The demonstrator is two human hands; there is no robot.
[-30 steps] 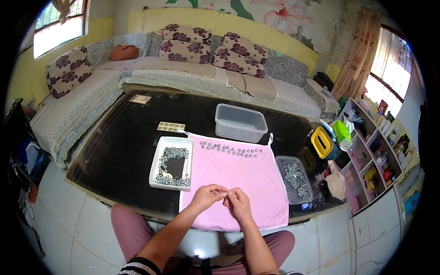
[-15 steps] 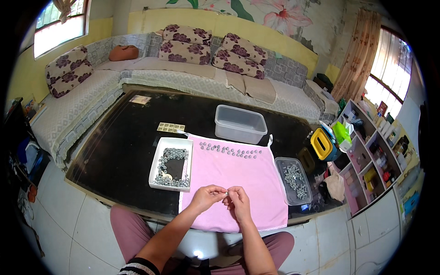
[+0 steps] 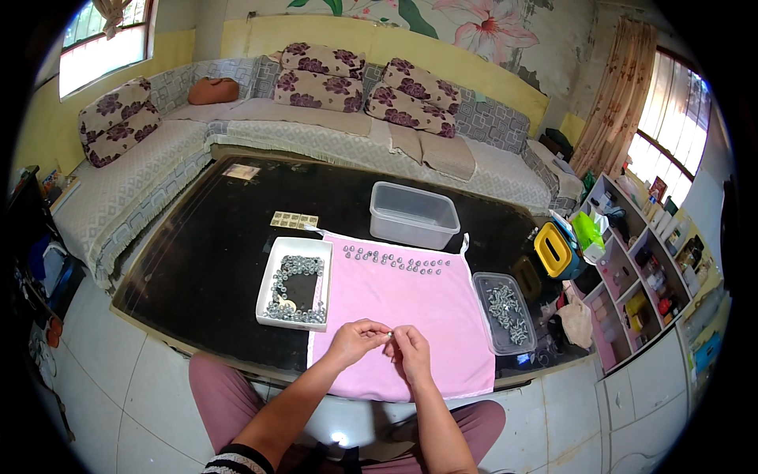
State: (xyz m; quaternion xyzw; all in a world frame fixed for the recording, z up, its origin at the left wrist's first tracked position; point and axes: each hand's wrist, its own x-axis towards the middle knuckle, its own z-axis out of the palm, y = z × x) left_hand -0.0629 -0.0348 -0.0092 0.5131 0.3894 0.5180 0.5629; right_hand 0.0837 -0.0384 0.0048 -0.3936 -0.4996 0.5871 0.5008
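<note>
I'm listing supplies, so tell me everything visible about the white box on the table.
The white box is shallow, rectangular and open-topped; plastic or card, I can't tell. It sits flat on the black table, its right side meeting the left edge of the pink cloth. Silvery ring-like pieces lie inside around a dark middle, plus a round cream piece. Neither left hand nor right hand touches it.

Head view: fisheye, from your head | it faces down and forward | near: your bare left hand (image 3: 355,340), bare right hand (image 3: 413,351) | far: grey patterned fabric sofa (image 3: 496,123)
</note>
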